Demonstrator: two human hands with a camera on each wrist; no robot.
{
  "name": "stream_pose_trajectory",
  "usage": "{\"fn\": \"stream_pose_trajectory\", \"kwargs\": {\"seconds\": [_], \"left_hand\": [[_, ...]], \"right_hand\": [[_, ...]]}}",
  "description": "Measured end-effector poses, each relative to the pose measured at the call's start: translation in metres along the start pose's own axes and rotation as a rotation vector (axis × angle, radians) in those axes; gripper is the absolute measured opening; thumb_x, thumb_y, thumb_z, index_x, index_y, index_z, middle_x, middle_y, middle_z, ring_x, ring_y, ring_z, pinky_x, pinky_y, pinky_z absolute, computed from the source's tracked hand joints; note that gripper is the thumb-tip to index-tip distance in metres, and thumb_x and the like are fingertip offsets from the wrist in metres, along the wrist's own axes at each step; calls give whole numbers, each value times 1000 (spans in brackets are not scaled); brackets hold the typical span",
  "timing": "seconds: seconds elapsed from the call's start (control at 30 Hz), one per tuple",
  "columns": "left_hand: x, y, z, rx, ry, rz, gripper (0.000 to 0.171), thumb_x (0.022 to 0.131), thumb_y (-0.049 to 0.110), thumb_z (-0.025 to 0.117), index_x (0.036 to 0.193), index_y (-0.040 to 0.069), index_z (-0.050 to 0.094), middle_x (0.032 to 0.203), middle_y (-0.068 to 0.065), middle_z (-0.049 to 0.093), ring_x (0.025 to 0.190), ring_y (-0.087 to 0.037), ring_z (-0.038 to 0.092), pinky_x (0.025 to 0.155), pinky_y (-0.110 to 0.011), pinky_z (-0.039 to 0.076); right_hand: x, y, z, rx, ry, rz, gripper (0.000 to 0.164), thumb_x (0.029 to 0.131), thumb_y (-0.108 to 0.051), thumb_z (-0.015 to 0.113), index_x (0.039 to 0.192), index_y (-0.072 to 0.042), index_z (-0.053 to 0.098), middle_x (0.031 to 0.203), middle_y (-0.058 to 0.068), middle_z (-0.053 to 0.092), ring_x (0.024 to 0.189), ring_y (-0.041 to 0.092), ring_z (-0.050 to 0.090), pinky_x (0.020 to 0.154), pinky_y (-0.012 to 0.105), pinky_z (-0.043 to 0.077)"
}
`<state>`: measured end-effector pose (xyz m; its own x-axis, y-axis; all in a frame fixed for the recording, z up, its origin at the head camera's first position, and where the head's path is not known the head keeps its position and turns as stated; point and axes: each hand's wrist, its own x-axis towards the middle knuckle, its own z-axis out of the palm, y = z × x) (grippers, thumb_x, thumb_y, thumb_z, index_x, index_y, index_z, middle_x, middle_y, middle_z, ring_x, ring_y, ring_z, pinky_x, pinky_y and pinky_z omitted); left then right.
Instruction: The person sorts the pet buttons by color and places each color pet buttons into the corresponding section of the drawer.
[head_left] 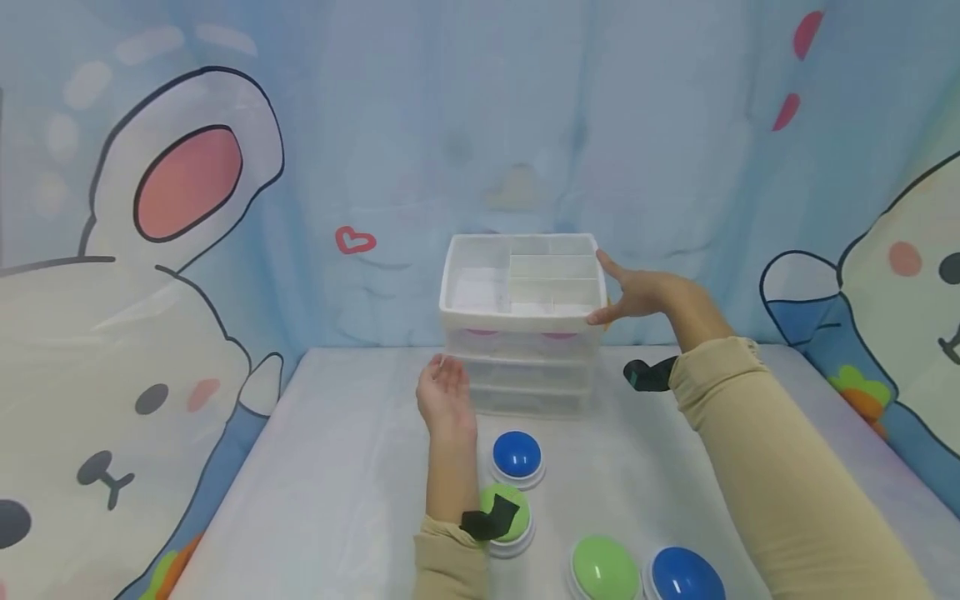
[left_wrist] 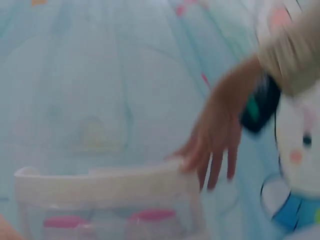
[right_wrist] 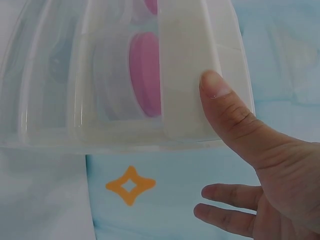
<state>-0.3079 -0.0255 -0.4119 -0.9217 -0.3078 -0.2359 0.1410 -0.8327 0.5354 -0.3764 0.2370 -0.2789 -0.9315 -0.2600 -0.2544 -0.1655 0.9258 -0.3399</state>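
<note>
A small drawer unit stands near the back of the table, with a white divided top tray and clear drawers under it. My right hand holds the tray's right side, its thumb on the front corner and a finger toward the back. In the right wrist view, the thumb lies over the white rim, while two fingers hang loose below. Pink-lidded containers show through the top drawer. My left hand is by the unit's front left, palm up, fingers loosely bent and holding nothing.
A blue dome button sits in front of the unit, and a green one is partly behind the left wrist. Another green button and blue button are at the front edge. A printed curtain hangs behind the white table.
</note>
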Motion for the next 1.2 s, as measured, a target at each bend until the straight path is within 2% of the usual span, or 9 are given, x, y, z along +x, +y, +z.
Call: {"fn": "stream_pose_trajectory", "kwargs": {"seconds": [0.07,0.1,0.17,0.33,0.5,0.67,1.03,1.2], "left_hand": [[-2,-3,-2,-177,9,-162,45,99,17,26,141,1,32,144,-17,34,136,-29,34,116,-36,29],[-3,-4,-3,-231,9,-225,47,99,18,23,143,2,29,147,-16,30,139,-29,29,117,-36,26],[-6,-8,-6,-293,12,-309,51,99,20,19,147,3,22,153,-15,23,144,-28,22,120,-35,19],[-12,-22,-7,-339,-34,-397,58,100,29,10,151,2,8,159,-14,10,148,-28,8,122,-35,8],[-13,-36,-6,-362,-86,-484,61,101,36,6,152,2,7,160,-15,7,149,-28,5,122,-40,0],[-10,-44,-8,-359,-120,-510,62,101,38,6,152,3,9,159,-15,8,148,-29,6,122,-43,0],[-7,-44,-5,-368,-148,-505,64,100,40,7,152,2,6,159,-15,7,148,-29,6,122,-43,2],[-8,-45,-5,-412,-141,-492,64,100,39,9,152,2,6,160,-15,3,148,-29,4,122,-40,3]], "right_hand": [[0,1,0,4,-1,-2,125,76,-61,69,147,-20,-26,153,33,4,137,56,11,104,74,17],[0,1,0,7,-2,-1,125,76,-60,69,147,-20,-26,153,33,4,137,56,11,104,74,17],[0,1,0,19,-5,0,125,75,-60,69,147,-21,-26,154,32,4,137,56,10,104,74,16],[1,2,-1,25,-10,-3,126,75,-59,70,147,-22,-27,153,33,6,137,56,10,104,75,16],[1,3,-1,18,-16,-2,125,75,-61,69,146,-22,-27,153,34,7,137,56,11,104,75,17],[2,4,0,28,-14,0,125,75,-60,69,146,-24,-27,153,34,6,137,57,10,103,75,16],[2,2,0,50,-8,22,127,74,-59,71,146,-25,-27,154,32,0,137,58,8,101,77,15],[3,2,0,53,-8,28,127,73,-59,71,146,-26,-27,154,31,-1,137,58,7,101,77,14]]}}
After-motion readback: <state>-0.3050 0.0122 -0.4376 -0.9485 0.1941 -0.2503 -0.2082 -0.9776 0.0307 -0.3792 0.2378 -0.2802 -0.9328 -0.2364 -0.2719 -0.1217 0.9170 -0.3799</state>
